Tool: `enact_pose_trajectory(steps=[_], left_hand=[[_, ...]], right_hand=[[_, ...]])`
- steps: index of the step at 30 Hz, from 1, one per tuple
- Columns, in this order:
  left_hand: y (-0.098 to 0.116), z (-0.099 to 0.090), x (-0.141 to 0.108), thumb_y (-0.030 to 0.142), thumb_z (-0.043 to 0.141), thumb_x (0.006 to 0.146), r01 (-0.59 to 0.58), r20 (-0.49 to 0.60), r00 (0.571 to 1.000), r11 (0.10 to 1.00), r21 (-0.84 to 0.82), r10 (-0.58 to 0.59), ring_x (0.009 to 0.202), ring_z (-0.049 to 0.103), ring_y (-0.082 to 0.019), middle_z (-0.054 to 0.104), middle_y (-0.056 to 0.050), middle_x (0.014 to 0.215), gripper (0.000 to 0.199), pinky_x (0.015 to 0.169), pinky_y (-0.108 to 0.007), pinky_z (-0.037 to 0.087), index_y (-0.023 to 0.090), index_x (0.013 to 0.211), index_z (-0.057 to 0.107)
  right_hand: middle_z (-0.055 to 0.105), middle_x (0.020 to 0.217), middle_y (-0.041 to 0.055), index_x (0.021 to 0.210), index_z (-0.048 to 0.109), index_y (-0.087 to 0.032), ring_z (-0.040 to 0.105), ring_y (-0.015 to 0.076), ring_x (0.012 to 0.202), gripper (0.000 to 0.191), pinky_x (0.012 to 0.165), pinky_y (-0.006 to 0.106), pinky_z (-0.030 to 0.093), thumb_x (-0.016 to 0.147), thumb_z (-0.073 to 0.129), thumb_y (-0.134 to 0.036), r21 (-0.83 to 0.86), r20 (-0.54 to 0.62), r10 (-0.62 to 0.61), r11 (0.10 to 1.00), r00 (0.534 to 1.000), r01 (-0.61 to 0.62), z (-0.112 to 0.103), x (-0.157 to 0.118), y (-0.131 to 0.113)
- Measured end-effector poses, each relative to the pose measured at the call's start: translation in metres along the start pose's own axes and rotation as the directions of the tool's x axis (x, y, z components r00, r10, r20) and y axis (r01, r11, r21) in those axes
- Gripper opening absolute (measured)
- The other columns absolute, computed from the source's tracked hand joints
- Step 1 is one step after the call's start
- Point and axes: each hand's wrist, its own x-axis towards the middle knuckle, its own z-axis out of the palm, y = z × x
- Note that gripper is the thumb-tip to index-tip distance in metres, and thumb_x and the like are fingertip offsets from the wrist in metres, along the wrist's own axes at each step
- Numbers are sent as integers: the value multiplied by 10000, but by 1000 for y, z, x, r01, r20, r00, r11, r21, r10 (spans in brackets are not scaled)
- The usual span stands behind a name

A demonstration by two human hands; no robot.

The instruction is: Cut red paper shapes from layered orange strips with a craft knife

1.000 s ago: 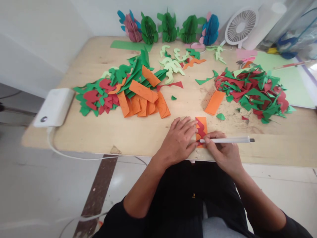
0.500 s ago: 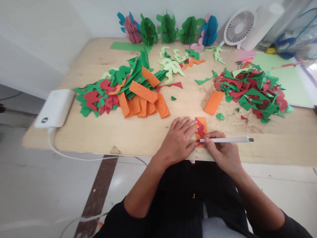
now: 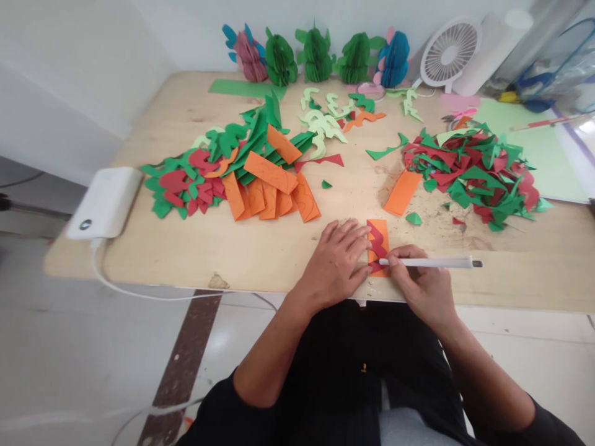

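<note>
White walls (image 3: 195,37) — a pale wooden table (image 3: 260,257) — light glossy floor (image 3: 93,347), one dark strip (image 3: 188,347).

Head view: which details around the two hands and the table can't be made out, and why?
In the head view:
Orange strip, left edge: partly under the left hand.
White pen, tip: too small to show any line.
Right hand, lower fingers: behind its back.
Scrap heap, lower pieces: covered by upper ones.
Left sleeve: cut off by bottom edge.

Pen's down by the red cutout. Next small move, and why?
Probably slide the white pen along the red cutout's edge: the right hand holds its tip near the cutout's lower end, and the left hand steadies the layers over the orange paper.
</note>
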Motion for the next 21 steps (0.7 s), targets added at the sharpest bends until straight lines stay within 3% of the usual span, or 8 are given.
enact_pose_trajectory(steps=[21], left_hand=[[0,0,0,343,536,927,-7,0,1000,1000,-1,7,1428,356,-262,517,-68,1467,289,1206,-484,235,182,1158,599]], right_hand=[[657,591,-10,748,630,-225,538,130,447,178,472,256,401,857,540,-333,-18,-39,61,998,997,-61,-4,3,-2]])
